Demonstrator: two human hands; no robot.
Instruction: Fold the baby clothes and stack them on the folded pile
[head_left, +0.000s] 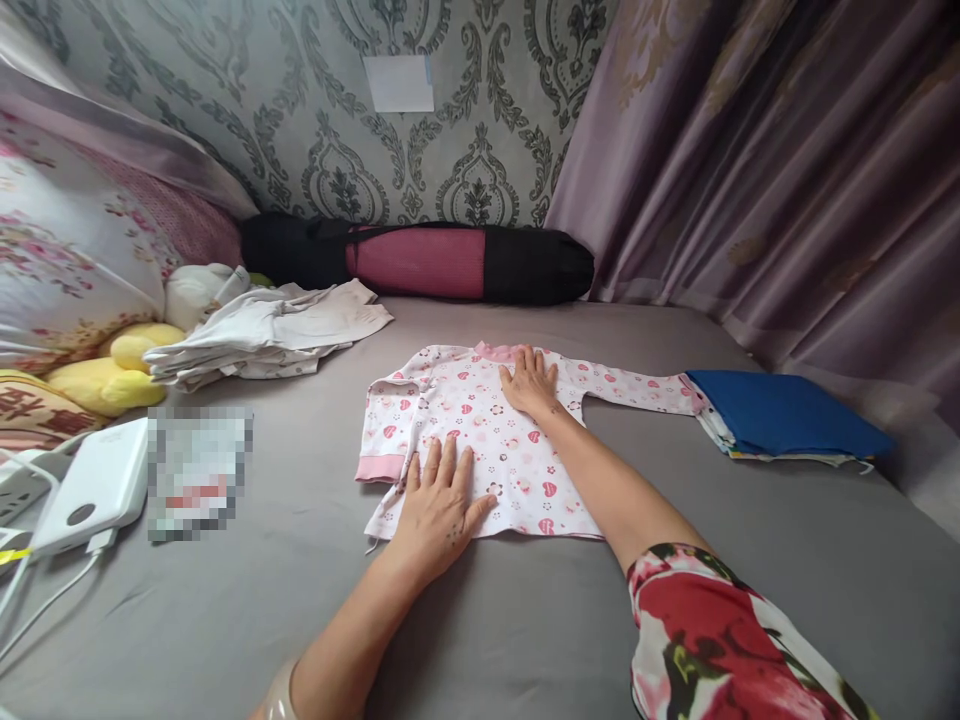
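Observation:
A small white shirt [487, 450] with pink hearts and flowers lies spread on the grey bed sheet [300, 590]. Its left sleeve is folded down along the body, its pink cuff near the hem. The other sleeve stretches out to the right, and its cuff meets the edge of a blue folded cloth. My left hand [442, 505] rests flat on the lower left part of the shirt, fingers spread. Near the pink collar, my right hand [531, 380] presses flat on the upper right part, fingers also apart. Neither hand grips the fabric.
Folded clothes with a blue cloth [787, 415] on top lie at right. Pale clothes [277, 330] are piled at back left. A white power bank [97, 485] with cables sits at left, beside a blurred packet [199, 475]. A black and maroon long bag [420, 260] lies along the wall.

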